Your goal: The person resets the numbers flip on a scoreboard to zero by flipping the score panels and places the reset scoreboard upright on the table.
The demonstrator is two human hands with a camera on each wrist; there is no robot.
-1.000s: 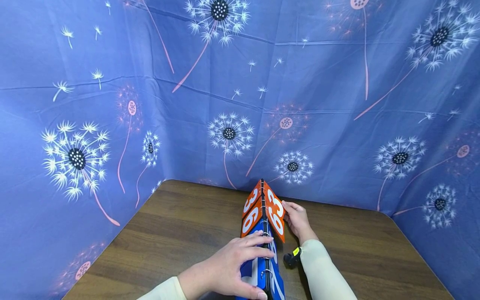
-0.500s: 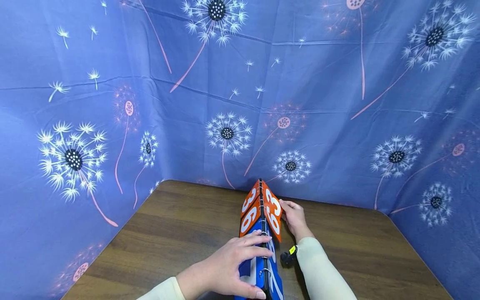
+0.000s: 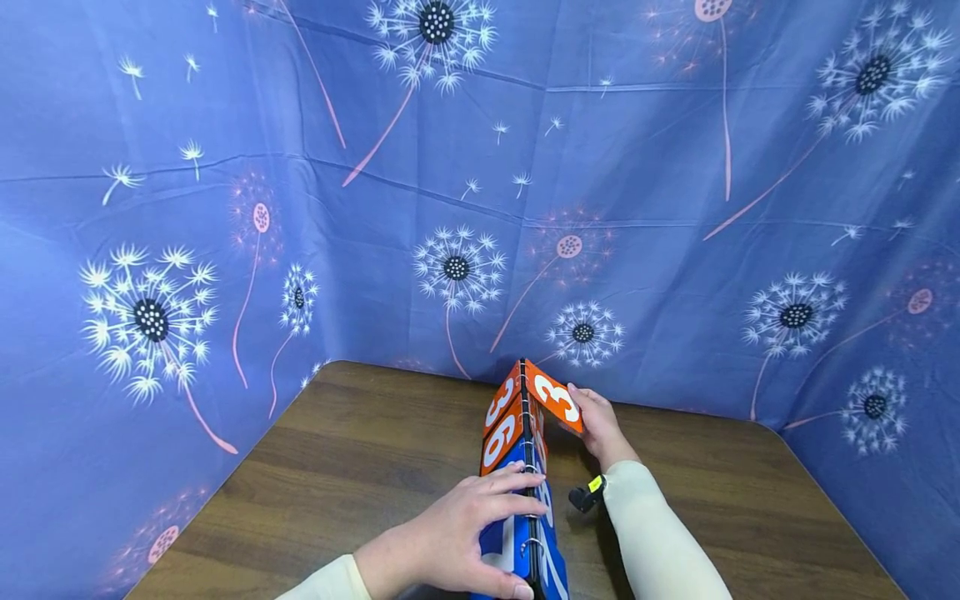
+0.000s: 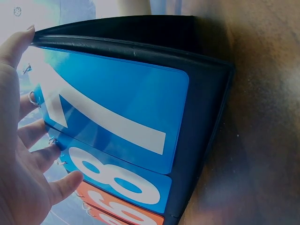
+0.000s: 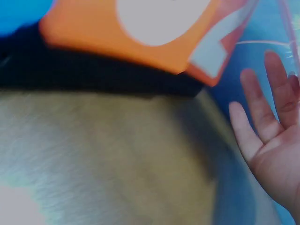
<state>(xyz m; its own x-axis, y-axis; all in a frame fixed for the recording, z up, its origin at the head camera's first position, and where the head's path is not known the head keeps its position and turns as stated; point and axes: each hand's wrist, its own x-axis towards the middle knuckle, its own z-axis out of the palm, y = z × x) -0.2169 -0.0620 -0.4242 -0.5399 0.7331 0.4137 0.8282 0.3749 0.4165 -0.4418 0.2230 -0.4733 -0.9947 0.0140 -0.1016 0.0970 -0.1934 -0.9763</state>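
Note:
A tent-shaped flip scoreboard (image 3: 504, 508) stands on the table, its blue and orange number cards hung on metal rings along the black spine. My left hand (image 3: 465, 525) lies across the spine's near end, fingers spread, fingertips touching the ridge. In the left wrist view, that hand (image 4: 28, 183) is beside a blue card with a 7 (image 4: 112, 112). My right hand (image 3: 600, 429) pinches the outer edge of the far orange card with a 3 (image 3: 551, 393), tilted outward and up. In the right wrist view, the right hand's (image 5: 276, 154) pinch is out of frame.
The wooden table (image 3: 360, 442) extends to both sides of the scoreboard. A dandelion-printed blue cloth (image 3: 645, 267) hangs close behind it. A small black device (image 3: 587, 496) with a yellow label sits at my right wrist.
On the right side, the far orange card has been lifted higher, my right hand shifting slightly outward. The orange card with a 6 has dropped back toward the frame. My left hand stays put.

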